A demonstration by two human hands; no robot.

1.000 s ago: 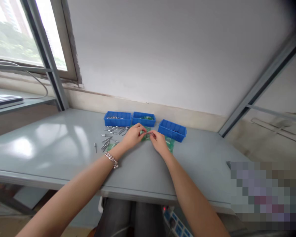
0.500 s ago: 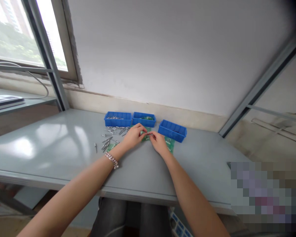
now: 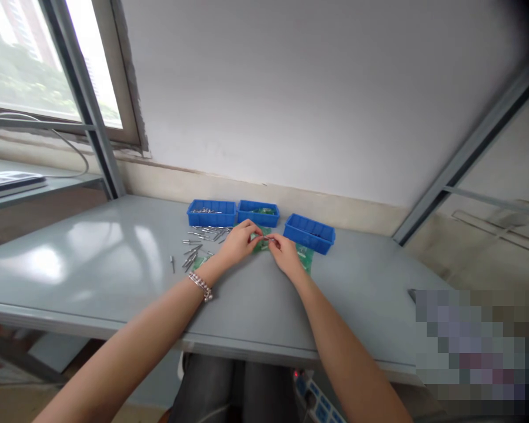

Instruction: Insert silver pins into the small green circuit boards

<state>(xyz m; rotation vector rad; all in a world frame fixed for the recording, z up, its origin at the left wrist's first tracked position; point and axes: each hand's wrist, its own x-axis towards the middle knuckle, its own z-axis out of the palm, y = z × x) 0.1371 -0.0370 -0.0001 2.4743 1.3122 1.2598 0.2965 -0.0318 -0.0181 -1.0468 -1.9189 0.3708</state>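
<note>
My left hand and my right hand meet above the desk, fingertips pinched. Between them is a small, thin metal piece, mostly covered by the fingers; its exact kind cannot be made out. Green packets with pale pieces lie beneath and beside the hands, one green packet showing right of my right hand. Left of my left hand are several loose metal pins, slender with a thicker section, and a lone pin lies farther left.
Behind the hands stand a blue bin with metal pieces, a blue bin with green contents and a third blue bin with a few dark bits. A power strip is below the grey desk. A blurred area covers the lower right.
The view has shifted very slightly. Both hands keep their pinch at the same spot, with only small finger movement.
</note>
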